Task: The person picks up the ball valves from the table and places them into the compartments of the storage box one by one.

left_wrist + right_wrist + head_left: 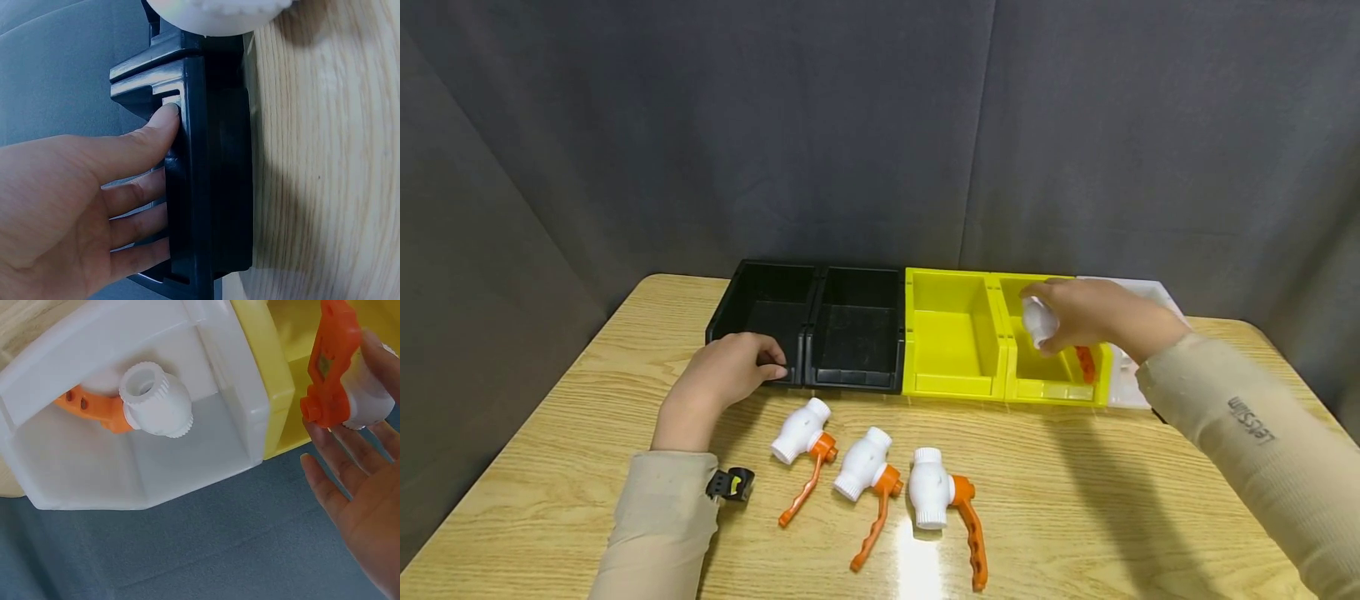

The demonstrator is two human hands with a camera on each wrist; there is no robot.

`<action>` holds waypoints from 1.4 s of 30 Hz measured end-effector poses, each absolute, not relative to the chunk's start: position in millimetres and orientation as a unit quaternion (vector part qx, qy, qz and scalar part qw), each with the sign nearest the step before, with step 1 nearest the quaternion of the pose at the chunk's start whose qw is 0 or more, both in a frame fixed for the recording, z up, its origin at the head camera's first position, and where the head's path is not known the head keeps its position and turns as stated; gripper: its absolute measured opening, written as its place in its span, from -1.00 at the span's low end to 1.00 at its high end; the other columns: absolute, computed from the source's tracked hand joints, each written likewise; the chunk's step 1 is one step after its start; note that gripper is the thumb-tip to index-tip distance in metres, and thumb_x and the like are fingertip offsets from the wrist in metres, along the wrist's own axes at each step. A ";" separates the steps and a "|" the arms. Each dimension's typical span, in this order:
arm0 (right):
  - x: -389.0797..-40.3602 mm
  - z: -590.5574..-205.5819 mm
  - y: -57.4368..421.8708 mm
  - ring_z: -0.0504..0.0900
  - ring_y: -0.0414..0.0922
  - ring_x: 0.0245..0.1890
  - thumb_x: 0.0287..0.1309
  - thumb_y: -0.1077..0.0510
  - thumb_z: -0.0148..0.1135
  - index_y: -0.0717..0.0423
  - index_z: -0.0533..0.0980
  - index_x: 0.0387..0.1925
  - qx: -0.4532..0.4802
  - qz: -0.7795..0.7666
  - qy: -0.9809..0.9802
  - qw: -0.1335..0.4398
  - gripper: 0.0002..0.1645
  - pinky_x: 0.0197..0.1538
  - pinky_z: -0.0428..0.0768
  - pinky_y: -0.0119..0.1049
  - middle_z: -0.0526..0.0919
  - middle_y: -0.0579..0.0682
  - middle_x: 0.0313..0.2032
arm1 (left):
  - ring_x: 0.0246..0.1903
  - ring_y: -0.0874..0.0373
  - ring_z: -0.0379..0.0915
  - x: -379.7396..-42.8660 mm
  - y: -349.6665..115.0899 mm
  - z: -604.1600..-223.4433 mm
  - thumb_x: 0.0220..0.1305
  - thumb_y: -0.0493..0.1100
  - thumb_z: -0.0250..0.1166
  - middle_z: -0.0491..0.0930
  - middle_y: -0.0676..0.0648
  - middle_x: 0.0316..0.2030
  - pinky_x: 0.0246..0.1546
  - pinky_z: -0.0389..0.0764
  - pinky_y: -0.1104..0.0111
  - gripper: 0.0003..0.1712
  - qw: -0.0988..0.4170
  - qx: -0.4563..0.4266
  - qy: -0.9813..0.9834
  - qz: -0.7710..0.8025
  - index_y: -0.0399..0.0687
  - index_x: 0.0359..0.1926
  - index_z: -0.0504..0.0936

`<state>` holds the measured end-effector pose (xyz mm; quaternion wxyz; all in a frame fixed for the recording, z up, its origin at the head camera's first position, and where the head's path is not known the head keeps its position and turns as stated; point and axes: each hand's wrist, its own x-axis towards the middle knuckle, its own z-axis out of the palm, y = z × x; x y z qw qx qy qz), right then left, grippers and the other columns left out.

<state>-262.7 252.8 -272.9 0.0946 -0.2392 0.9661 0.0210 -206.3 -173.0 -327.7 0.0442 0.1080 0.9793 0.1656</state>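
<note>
My right hand (pixel 1086 312) holds a white ball valve (pixel 1039 322) with an orange lever over the right yellow bin (pixel 1060 390). In the right wrist view, its orange handle (pixel 337 347) points upward, and thumb and fingers sit about the white body. My left hand (pixel 718 371) rests at the front rim of the leftmost black bin (pixel 767 312). The left wrist view shows the thumb at that rim, with the other fingertips partly hidden behind it. Three more ball valves lie on the table: a left one (pixel 801 431), a middle one (pixel 862 464) and a right one (pixel 930 489).
A second black bin (pixel 859 333) and another yellow bin (pixel 951 333) stand in the same row. At the right end, a white bin (pixel 181 478) contains a ball valve (pixel 164 403). Behind the wooden table (pixel 587 467) hangs a grey curtain (pixel 850 125).
</note>
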 end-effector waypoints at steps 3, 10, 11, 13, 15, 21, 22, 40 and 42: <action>-265.6 -274.9 250.8 0.55 0.01 -0.27 -0.03 0.04 0.56 0.24 0.39 0.28 -0.235 0.019 0.967 0.098 -0.13 -0.07 0.57 0.02 0.63 0.08 -0.11 | -0.24 0.00 0.55 -206.4 -173.7 -328.5 0.33 -0.12 0.34 0.68 -0.10 -0.20 -0.09 0.53 0.02 -0.80 0.045 0.108 0.979 0.165 -0.10 -0.10 0.72; -275.4 -279.0 242.7 0.56 0.08 -0.16 -0.06 0.02 0.58 0.21 0.38 0.30 -0.217 0.015 0.969 0.120 -0.08 0.06 0.54 0.10 0.61 0.16 0.01 | -0.24 0.00 0.55 -206.8 -176.0 -328.5 0.33 -0.12 0.34 0.68 -0.09 -0.21 -0.10 0.53 0.02 -0.80 0.045 0.108 0.980 0.163 -0.09 -0.10 0.72; -277.0 -279.9 241.9 0.56 0.08 -0.15 -0.06 0.03 0.59 0.20 0.38 0.30 -0.215 0.015 0.969 0.121 -0.08 0.06 0.54 0.10 0.61 0.16 0.01 | -0.24 0.00 0.55 -206.4 -176.0 -328.3 0.33 -0.12 0.34 0.68 -0.09 -0.21 -0.10 0.53 0.02 -0.80 0.046 0.107 0.980 0.163 -0.09 -0.10 0.72; -280.4 -282.5 240.9 0.56 0.09 -0.15 -0.08 0.04 0.60 0.20 0.39 0.30 -0.213 0.018 0.969 0.121 -0.08 0.07 0.54 0.11 0.61 0.17 0.01 | -0.24 0.00 0.55 -205.9 -176.1 -328.3 0.33 -0.12 0.34 0.68 -0.09 -0.21 -0.10 0.53 0.02 -0.80 0.047 0.106 0.980 0.163 -0.09 -0.10 0.72; -283.1 -284.4 240.5 0.56 0.09 -0.13 -0.08 0.07 0.60 0.19 0.39 0.30 -0.207 0.015 0.970 0.123 -0.09 0.09 0.53 0.12 0.61 0.17 0.02 | -0.23 0.00 0.55 -205.5 -176.1 -328.5 0.33 -0.12 0.33 0.68 -0.09 -0.21 -0.09 0.53 0.02 -0.80 0.048 0.105 0.980 0.163 -0.09 -0.10 0.72; -285.9 -288.0 242.4 0.58 0.05 -0.22 -0.04 0.12 0.58 0.15 0.37 0.33 -0.188 -0.008 0.973 0.130 -0.11 0.05 0.55 0.07 0.61 0.14 0.00 | -0.23 0.00 0.56 -206.2 -174.3 -328.6 0.33 -0.11 0.34 0.69 -0.10 -0.20 -0.10 0.54 0.03 -0.80 0.045 0.110 0.979 0.166 -0.09 -0.10 0.72; -286.1 -288.6 243.1 0.57 0.03 -0.24 -0.04 0.13 0.57 0.15 0.37 0.33 -0.187 -0.010 0.974 0.130 -0.11 0.03 0.55 0.05 0.60 0.14 0.00 | -0.23 0.00 0.56 -206.3 -173.9 -328.6 0.33 -0.11 0.34 0.69 -0.10 -0.20 -0.10 0.54 0.03 -0.79 0.045 0.110 0.979 0.166 -0.09 -0.10 0.72; -293.3 -309.0 235.5 0.58 0.07 -0.14 -0.08 0.15 0.59 0.12 0.44 0.17 -0.182 0.020 0.972 0.145 -0.24 0.13 0.52 0.12 0.64 0.07 -0.09 | -0.26 0.01 0.53 -206.5 -170.9 -330.5 0.31 -0.12 0.35 0.68 -0.10 -0.20 -0.10 0.54 0.04 -0.80 0.042 0.102 0.980 0.164 -0.10 -0.11 0.72; -293.3 -309.7 234.7 0.59 0.06 -0.16 -0.08 0.14 0.59 0.12 0.44 0.17 -0.189 0.027 0.972 0.137 -0.25 0.11 0.52 0.12 0.64 0.06 -0.13 | -0.26 0.02 0.53 -207.3 -170.8 -331.0 0.31 -0.13 0.35 0.68 -0.10 -0.20 -0.11 0.54 0.04 -0.81 0.041 0.102 0.980 0.166 -0.10 -0.11 0.72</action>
